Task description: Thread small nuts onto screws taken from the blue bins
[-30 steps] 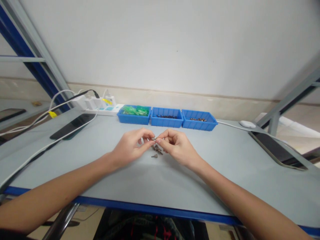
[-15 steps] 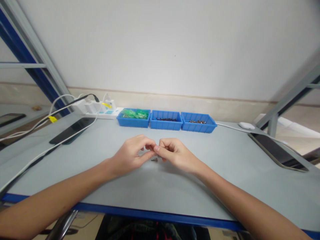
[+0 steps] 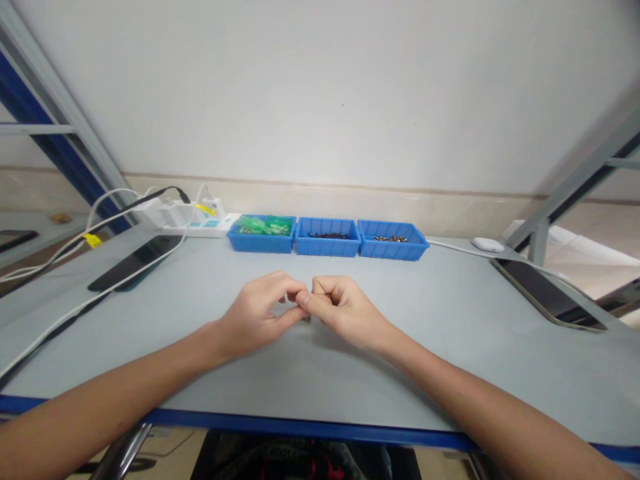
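Note:
My left hand [image 3: 265, 308] and my right hand [image 3: 343, 308] meet fingertip to fingertip over the middle of the grey table. Thumb and fingers are pinched on both hands, and whatever is between them is too small and hidden to name. Just below the joined fingertips, a small metal piece [image 3: 307, 319] lies on the table, partly covered by my fingers. Beyond my hands stand a blue bin of dark screw-like pieces [image 3: 327, 248] and a blue bin of shiny small metal parts [image 3: 393, 250].
Left of these is a blue bin with green plastic bags [image 3: 260, 244]. A white power strip [image 3: 200, 230] with cables stands by the wall. One phone [image 3: 137, 261] lies at left, another dark phone [image 3: 545, 293] at right, near a white earbud case [image 3: 488, 245].
The view has shifted slightly, so everything sits a little further left. My fingertips stay pressed together and now cover more of the small metal piece on the table.

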### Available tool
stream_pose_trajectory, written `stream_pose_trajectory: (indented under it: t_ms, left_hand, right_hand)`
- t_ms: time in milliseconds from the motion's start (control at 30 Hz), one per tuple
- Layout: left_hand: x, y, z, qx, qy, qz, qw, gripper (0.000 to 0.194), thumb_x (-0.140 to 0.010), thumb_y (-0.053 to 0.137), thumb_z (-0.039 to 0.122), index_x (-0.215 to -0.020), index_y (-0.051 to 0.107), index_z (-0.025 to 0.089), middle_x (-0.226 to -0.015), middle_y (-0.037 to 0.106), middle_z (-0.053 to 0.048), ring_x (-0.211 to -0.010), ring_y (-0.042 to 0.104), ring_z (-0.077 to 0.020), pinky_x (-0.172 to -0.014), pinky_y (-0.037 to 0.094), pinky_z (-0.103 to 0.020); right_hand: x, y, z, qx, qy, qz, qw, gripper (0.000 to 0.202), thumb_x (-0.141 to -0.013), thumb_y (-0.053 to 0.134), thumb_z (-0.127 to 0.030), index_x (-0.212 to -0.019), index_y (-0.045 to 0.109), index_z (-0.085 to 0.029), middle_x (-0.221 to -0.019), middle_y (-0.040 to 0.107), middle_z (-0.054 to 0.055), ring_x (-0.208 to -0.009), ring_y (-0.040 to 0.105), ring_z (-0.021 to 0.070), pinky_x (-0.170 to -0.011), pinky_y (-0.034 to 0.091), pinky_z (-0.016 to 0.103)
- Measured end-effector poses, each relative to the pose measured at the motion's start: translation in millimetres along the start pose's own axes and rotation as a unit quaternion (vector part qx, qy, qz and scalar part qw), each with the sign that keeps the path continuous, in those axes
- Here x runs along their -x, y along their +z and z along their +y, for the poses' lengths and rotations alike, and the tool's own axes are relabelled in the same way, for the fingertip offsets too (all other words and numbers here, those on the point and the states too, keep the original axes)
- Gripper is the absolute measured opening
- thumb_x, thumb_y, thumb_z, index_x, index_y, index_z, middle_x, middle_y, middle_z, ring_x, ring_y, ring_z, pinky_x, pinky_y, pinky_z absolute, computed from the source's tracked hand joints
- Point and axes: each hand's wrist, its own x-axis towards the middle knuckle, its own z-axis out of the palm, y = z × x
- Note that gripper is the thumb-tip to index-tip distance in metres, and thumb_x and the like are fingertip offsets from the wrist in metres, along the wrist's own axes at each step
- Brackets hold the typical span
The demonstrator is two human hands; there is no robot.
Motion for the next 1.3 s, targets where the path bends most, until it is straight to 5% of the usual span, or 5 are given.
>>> stream_pose_trajectory:
  t_ms: [467,767,1300]
  left_hand:
    - [-0.9,0.1,-0.7,-0.007,0.0,-0.001,1.0,0.003,-0.083,0.056,0.016,-0.08,0.056,0.016,-0.067,0.058,0.001,-0.062,0.053,-0.0089,-0.059,0.044,-0.02]
    - [-0.1,1.3,-0.9,0.001,0.0,-0.005,1.0,0.001,-0.081,0.057,0.017,-0.08,0.056,0.016,-0.068,0.058,0.001,-0.062,0.054,-0.0095,-0.058,0.044,-0.021]
    - [-1.5,0.2,-2.1,-0.009,-0.009,-0.015,1.0,0.002,-0.08,0.058,0.014,-0.079,0.057,0.015,-0.066,0.057,0.002,-0.061,0.054,-0.0082,-0.059,0.044,-0.018]
  right_hand:
    - [-1.9,-7.0,1.1,-0.052,0.007,-0.076,0.996,0.04,-0.082,0.054,-0.045,-0.058,0.033,-0.02,-0.054,0.032,-0.007,-0.05,0.03,0.0068,-0.048,0.024,0.022]
    - [-0.8,1.8,-0.9,0.015,0.006,0.006,1.0,0.049,-0.079,0.058,-0.043,-0.052,0.024,-0.02,-0.051,0.02,-0.009,-0.047,0.02,0.0049,-0.044,0.017,0.021]
    - [-1.6,-6.1,0.6,0.033,0.0,-0.052,0.998,0.04,-0.084,0.051,-0.042,-0.058,0.03,-0.02,-0.054,0.028,-0.008,-0.05,0.025,0.0061,-0.046,0.02,0.021]
